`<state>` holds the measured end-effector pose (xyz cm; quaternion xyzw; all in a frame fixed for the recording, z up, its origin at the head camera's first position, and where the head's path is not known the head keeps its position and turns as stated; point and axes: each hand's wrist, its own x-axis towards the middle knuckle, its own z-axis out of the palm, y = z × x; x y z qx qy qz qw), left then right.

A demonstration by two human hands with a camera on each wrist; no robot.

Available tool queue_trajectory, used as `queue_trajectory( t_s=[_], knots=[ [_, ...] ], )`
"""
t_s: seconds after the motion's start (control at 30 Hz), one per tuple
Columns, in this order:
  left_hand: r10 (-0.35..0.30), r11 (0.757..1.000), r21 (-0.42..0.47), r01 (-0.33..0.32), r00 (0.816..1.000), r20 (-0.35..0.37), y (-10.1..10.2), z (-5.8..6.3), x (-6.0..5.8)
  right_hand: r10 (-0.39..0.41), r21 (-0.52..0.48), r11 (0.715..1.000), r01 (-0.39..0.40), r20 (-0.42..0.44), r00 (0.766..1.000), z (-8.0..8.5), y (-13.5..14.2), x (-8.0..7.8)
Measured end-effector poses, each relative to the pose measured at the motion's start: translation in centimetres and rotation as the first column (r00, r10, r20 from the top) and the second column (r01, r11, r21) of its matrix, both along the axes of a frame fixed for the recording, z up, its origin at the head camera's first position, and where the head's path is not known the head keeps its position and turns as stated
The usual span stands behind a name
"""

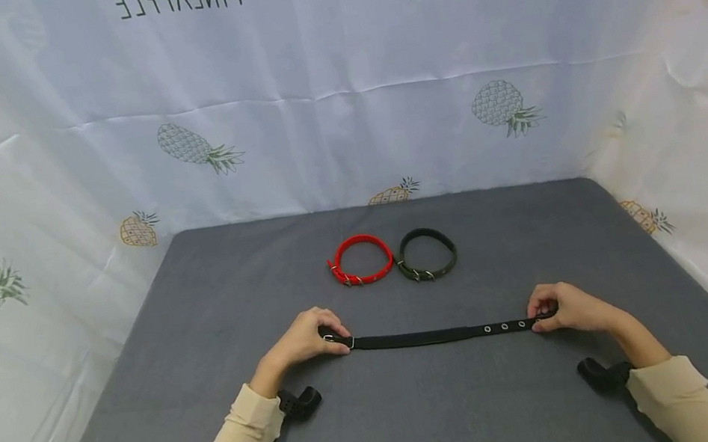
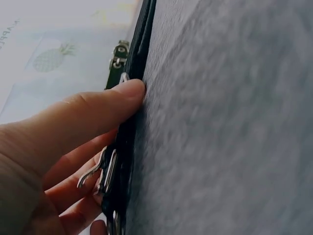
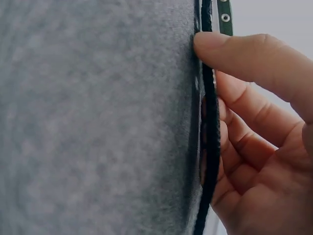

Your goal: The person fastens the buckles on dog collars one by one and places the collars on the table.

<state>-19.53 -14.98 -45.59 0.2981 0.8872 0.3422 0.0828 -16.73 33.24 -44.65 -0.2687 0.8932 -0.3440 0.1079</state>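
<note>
A black collar (image 1: 418, 338) lies stretched out straight from side to side on the grey table. At its buckle end, my left hand (image 1: 302, 338) pinches the strap between thumb and fingers. Metal buckle parts (image 2: 111, 171) show beside those fingers in the left wrist view. My right hand (image 1: 573, 307) pinches the other end, past several metal-rimmed holes. In the right wrist view, the thumb presses on the strap (image 3: 211, 132) and the fingers curl behind it. Behind the black collar lie a red collar (image 1: 372, 278) and a dark green collar (image 1: 423, 231), both buckled into loops.
Grey cloth covers the table (image 1: 251, 265). A white curtain (image 1: 314, 30) printed with pineapples hangs at the back and along both sides. Each wrist wears a black camera mount, one on the left (image 1: 300, 404) and one on the right (image 1: 603, 373).
</note>
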Motion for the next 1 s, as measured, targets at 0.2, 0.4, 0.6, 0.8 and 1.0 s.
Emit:
queue_trajectory(
  t_s=[0.2, 0.4, 0.6, 0.8, 1.0],
  knots=[
    [-0.035, 0.999, -0.008, 0.035, 0.999, -0.006, -0.5, 0.1, -0.5, -0.012, -0.036, 0.999, 0.015, 0.067, 0.998, 0.4, 0.0, -0.3],
    [-0.066, 0.998, 0.015, 0.065, 0.998, 0.017, -0.9, 0.5, -0.7, -0.008, -0.007, 1.0, 0.009, 0.053, 0.999, 1.1, -0.4, -0.6],
    [-0.014, 0.999, 0.03, 0.013, 0.999, 0.038, -1.6, 1.5, -1.0, -0.096, 0.006, 0.995, 0.096, 0.01, 0.995, 1.9, -1.1, -0.8],
    [0.057, 0.997, 0.046, -0.06, 0.997, 0.049, -2.0, 3.0, -1.5, -0.158, -0.01, 0.987, 0.158, -0.018, 0.987, 2.6, -1.7, -1.2],
    [0.104, 0.99, 0.089, -0.112, 0.99, 0.096, -2.4, 4.3, -1.7, -0.177, -0.033, 0.984, 0.177, -0.024, 0.984, 3.5, -2.2, -1.4]
  ],
)
